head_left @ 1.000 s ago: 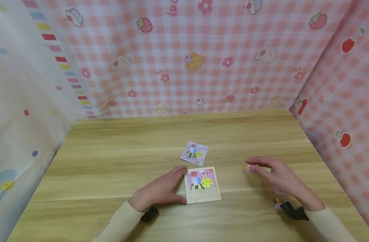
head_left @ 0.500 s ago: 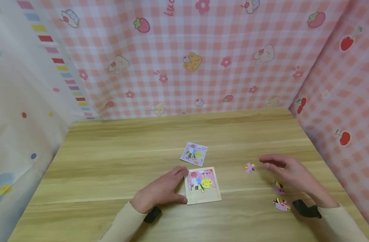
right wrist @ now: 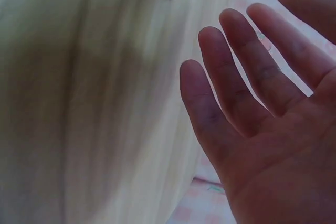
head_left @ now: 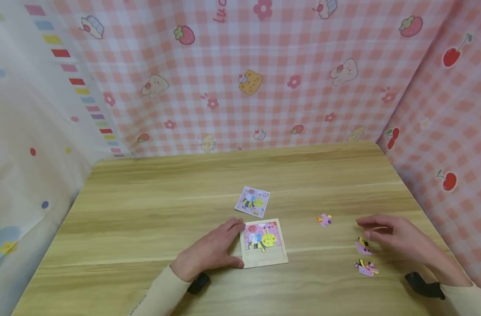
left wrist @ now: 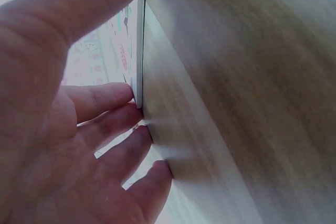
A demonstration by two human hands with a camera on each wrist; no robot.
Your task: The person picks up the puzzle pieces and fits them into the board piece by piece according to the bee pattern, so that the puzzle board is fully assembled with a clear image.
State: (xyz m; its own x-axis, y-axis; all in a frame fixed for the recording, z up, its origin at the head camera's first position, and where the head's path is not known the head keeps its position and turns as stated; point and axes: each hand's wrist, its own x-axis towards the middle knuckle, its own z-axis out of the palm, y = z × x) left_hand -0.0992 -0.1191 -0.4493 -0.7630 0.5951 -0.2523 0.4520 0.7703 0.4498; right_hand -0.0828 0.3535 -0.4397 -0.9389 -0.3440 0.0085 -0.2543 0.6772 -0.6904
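Observation:
In the head view, a wooden puzzle tray (head_left: 265,260) lies on the table, its upper part filled with joined bee-picture pieces (head_left: 263,236) and its lower part bare wood. My left hand (head_left: 210,247) rests at the tray's left side, thumb touching near the lower corner and fingers near the upper one. In the left wrist view, the fingertips (left wrist: 126,92) meet the tray's edge (left wrist: 139,51). Off to the right, my right hand (head_left: 402,239) hovers with loosely bent fingers and holds nothing. A puzzle piece (head_left: 363,246) lies just below its fingertips, another puzzle piece (head_left: 366,267) nearer me.
A single puzzle piece (head_left: 324,220) lies between the tray and my right hand. Behind the tray is a square bee picture card (head_left: 253,202). Patterned cloth (head_left: 248,79) hangs along the back and both sides of the wooden table (head_left: 165,188).
My right hand has let go of the puzzle piece, leaving it on the table, and moved right, uncovering the two other pieces. My left hand stays at the tray.

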